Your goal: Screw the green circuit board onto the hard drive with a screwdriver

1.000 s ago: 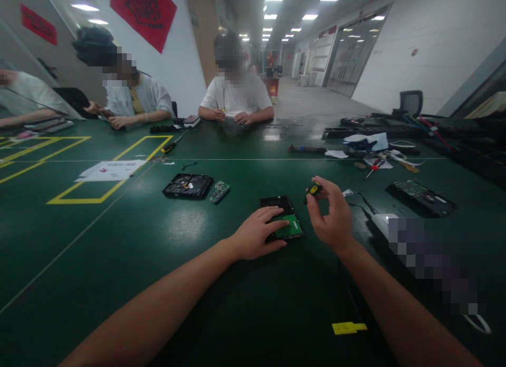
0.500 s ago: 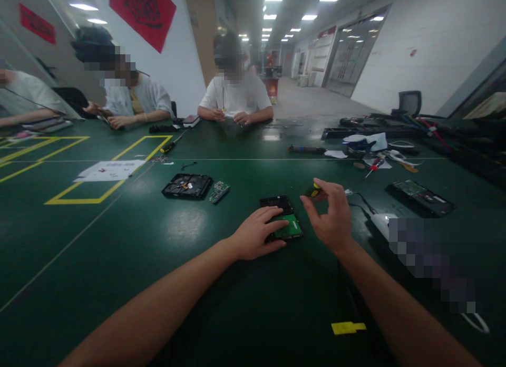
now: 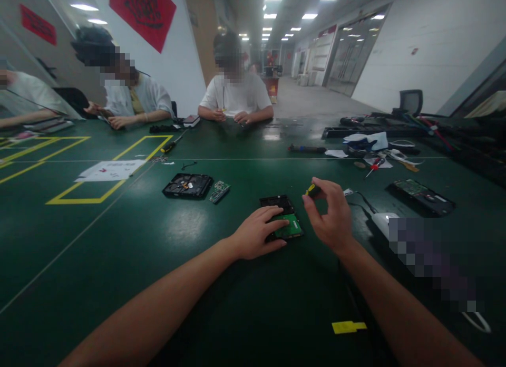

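Left hand (image 3: 256, 234) spread flat over a hard drive (image 3: 292, 227) at centre (partly covered), right hand (image 3: 332, 214) with narrow grip holding a yellow-black tool handle (image 3: 313, 191), circuit board (image 3: 220, 192) left of centre, second drive (image 3: 419, 196) at right

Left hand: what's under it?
A black hard drive with a green circuit board; its far end and right side show. The left hand covers part of the drive's left side, so what's beneath the fingers can't be seen.

head cam | head height | forward, downward | green table (image 3: 118, 251) close below
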Demonstrator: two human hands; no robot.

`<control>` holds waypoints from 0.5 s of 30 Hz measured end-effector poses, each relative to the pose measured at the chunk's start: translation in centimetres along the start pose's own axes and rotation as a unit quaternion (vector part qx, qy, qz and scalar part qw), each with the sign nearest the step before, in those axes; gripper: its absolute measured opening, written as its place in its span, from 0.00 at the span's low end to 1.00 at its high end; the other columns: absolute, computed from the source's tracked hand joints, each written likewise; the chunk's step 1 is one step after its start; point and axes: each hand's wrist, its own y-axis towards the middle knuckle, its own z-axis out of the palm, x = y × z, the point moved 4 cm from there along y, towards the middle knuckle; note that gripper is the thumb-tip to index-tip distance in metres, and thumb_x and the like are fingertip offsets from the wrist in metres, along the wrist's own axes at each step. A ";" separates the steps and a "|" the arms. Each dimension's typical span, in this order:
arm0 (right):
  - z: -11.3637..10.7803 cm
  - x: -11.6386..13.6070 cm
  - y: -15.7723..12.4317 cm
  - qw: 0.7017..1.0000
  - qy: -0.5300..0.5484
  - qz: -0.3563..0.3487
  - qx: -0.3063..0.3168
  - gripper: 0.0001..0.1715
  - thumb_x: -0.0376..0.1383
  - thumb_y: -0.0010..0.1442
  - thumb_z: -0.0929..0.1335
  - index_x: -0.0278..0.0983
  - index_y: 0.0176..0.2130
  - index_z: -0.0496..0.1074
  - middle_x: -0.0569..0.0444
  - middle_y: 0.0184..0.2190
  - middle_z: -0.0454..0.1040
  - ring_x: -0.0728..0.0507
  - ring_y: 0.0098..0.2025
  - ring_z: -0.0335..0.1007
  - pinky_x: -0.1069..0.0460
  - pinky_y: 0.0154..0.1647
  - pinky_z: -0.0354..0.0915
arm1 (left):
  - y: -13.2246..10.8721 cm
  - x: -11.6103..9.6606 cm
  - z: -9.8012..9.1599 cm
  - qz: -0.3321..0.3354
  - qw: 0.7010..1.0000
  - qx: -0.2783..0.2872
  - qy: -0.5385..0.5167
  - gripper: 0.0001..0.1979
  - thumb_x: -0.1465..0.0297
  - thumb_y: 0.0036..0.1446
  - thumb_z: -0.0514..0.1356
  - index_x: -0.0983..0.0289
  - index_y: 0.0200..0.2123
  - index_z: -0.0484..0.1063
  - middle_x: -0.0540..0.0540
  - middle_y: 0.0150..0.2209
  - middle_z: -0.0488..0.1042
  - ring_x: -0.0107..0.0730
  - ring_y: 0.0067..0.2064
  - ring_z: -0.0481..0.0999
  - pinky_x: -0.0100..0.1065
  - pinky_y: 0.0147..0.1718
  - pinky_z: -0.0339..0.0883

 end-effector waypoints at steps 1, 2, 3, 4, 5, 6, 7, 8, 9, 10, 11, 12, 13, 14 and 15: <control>-0.2 0.1 0.1 1.000 -0.014 -0.008 -0.008 0.28 0.35 0.68 0.72 0.46 0.65 0.68 0.46 0.51 0.74 0.39 0.47 0.77 0.41 0.46 0.78 | 0.0 0.0 0.0 0.000 1.000 -0.001 -0.001 0.29 0.54 0.67 0.65 0.60 0.65 0.70 0.66 0.72 0.62 0.57 0.72 0.64 0.59 0.68 0.61; -0.3 0.2 0.2 1.000 -0.025 -0.013 -0.013 0.27 0.35 0.67 0.73 0.47 0.63 0.70 0.47 0.49 0.74 0.39 0.46 0.77 0.41 0.46 0.78 | 0.0 0.1 0.1 0.001 1.000 -0.002 -0.002 0.29 0.54 0.67 0.66 0.59 0.65 0.70 0.65 0.72 0.62 0.57 0.72 0.64 0.60 0.68 0.61; -0.4 0.3 0.3 0.999 -0.029 -0.016 -0.014 0.27 0.35 0.67 0.73 0.47 0.63 0.71 0.48 0.48 0.74 0.40 0.45 0.77 0.41 0.46 0.77 | 0.0 0.1 0.1 0.001 1.000 -0.003 -0.003 0.29 0.54 0.67 0.66 0.59 0.65 0.70 0.65 0.72 0.62 0.57 0.72 0.64 0.60 0.68 0.61; -0.4 0.3 0.3 0.999 -0.028 -0.019 -0.011 0.27 0.34 0.68 0.72 0.47 0.63 0.71 0.48 0.49 0.75 0.40 0.45 0.77 0.41 0.48 0.77 | -0.1 0.1 0.1 0.000 1.000 -0.003 -0.004 0.28 0.54 0.67 0.65 0.59 0.65 0.70 0.65 0.72 0.62 0.57 0.72 0.64 0.60 0.68 0.61; -0.3 0.4 0.3 0.999 -0.025 -0.021 -0.005 0.27 0.33 0.69 0.71 0.47 0.64 0.70 0.48 0.51 0.76 0.40 0.45 0.78 0.40 0.50 0.77 | -0.1 0.2 0.1 0.000 1.000 -0.003 -0.004 0.28 0.54 0.67 0.65 0.60 0.65 0.70 0.65 0.72 0.62 0.57 0.72 0.64 0.59 0.68 0.61; -0.3 0.5 0.2 1.000 -0.019 -0.021 0.004 0.28 0.33 0.70 0.69 0.48 0.66 0.68 0.47 0.53 0.76 0.39 0.46 0.78 0.39 0.51 0.77 | -0.1 0.2 0.1 0.001 1.000 -0.003 -0.003 0.28 0.54 0.67 0.65 0.60 0.65 0.70 0.66 0.72 0.63 0.57 0.72 0.64 0.59 0.68 0.61; -0.2 0.5 0.2 1.000 -0.014 -0.019 0.012 0.30 0.32 0.70 0.68 0.48 0.68 0.67 0.47 0.55 0.77 0.39 0.47 0.78 0.38 0.53 0.76 | -0.1 0.2 0.1 0.001 1.000 -0.002 -0.003 0.28 0.54 0.67 0.65 0.60 0.65 0.70 0.65 0.72 0.62 0.57 0.72 0.64 0.59 0.68 0.61; -0.1 0.5 0.1 1.000 -0.009 -0.015 0.018 0.31 0.32 0.71 0.67 0.48 0.69 0.65 0.46 0.58 0.76 0.38 0.48 0.78 0.38 0.54 0.76 | -0.1 0.2 0.1 0.001 1.000 -0.002 -0.002 0.28 0.53 0.67 0.65 0.59 0.65 0.70 0.65 0.72 0.62 0.57 0.72 0.64 0.60 0.68 0.61; 0.0 0.5 0.1 1.000 -0.007 -0.011 0.021 0.31 0.33 0.71 0.67 0.48 0.70 0.63 0.46 0.59 0.76 0.38 0.49 0.78 0.37 0.54 0.76 | -0.1 0.2 0.0 0.001 1.000 -0.002 -0.001 0.28 0.53 0.68 0.64 0.59 0.65 0.70 0.65 0.72 0.62 0.57 0.72 0.64 0.60 0.68 0.61; 0.0 0.5 0.1 1.000 -0.006 -0.009 0.021 0.31 0.34 0.71 0.67 0.47 0.70 0.63 0.45 0.59 0.76 0.38 0.49 0.78 0.37 0.53 0.76 | -0.1 0.2 0.0 0.001 1.000 -0.002 0.000 0.28 0.53 0.68 0.64 0.59 0.65 0.70 0.65 0.72 0.63 0.57 0.72 0.64 0.60 0.68 0.61; 0.0 0.5 0.1 1.000 -0.008 -0.009 0.017 0.31 0.35 0.70 0.69 0.47 0.69 0.64 0.45 0.57 0.76 0.37 0.49 0.77 0.38 0.52 0.77 | -0.1 0.2 0.0 0.001 1.000 -0.003 0.001 0.28 0.53 0.68 0.64 0.59 0.65 0.70 0.65 0.71 0.63 0.57 0.72 0.64 0.60 0.69 0.61; -0.1 0.5 0.1 1.000 -0.012 -0.012 0.010 0.30 0.36 0.69 0.71 0.47 0.67 0.66 0.45 0.55 0.76 0.37 0.48 0.77 0.38 0.50 0.77 | -0.1 0.2 0.0 0.001 1.000 -0.003 0.002 0.28 0.53 0.68 0.64 0.59 0.65 0.70 0.65 0.71 0.63 0.57 0.72 0.64 0.60 0.69 0.61; -0.2 0.5 0.2 1.000 -0.019 -0.016 0.000 0.29 0.37 0.68 0.72 0.47 0.65 0.68 0.46 0.53 0.75 0.37 0.47 0.76 0.39 0.48 0.77 | -0.1 0.2 0.0 0.002 1.000 -0.003 0.003 0.28 0.53 0.68 0.64 0.59 0.65 0.71 0.65 0.71 0.63 0.57 0.72 0.64 0.59 0.69 0.61; -0.3 0.5 0.2 0.999 -0.025 -0.019 -0.009 0.28 0.37 0.67 0.73 0.47 0.64 0.70 0.46 0.51 0.75 0.38 0.46 0.76 0.39 0.47 0.77 | -0.1 0.2 0.1 0.002 1.000 -0.003 0.003 0.28 0.54 0.68 0.64 0.60 0.65 0.70 0.66 0.71 0.63 0.57 0.72 0.64 0.59 0.69 0.61; -0.4 0.4 0.3 0.999 -0.028 -0.020 -0.016 0.27 0.36 0.66 0.74 0.46 0.62 0.70 0.47 0.49 0.75 0.38 0.45 0.75 0.39 0.46 0.77 | -0.1 0.2 0.1 0.003 1.000 -0.003 0.002 0.28 0.54 0.68 0.64 0.60 0.65 0.70 0.66 0.71 0.63 0.57 0.72 0.63 0.60 0.69 0.61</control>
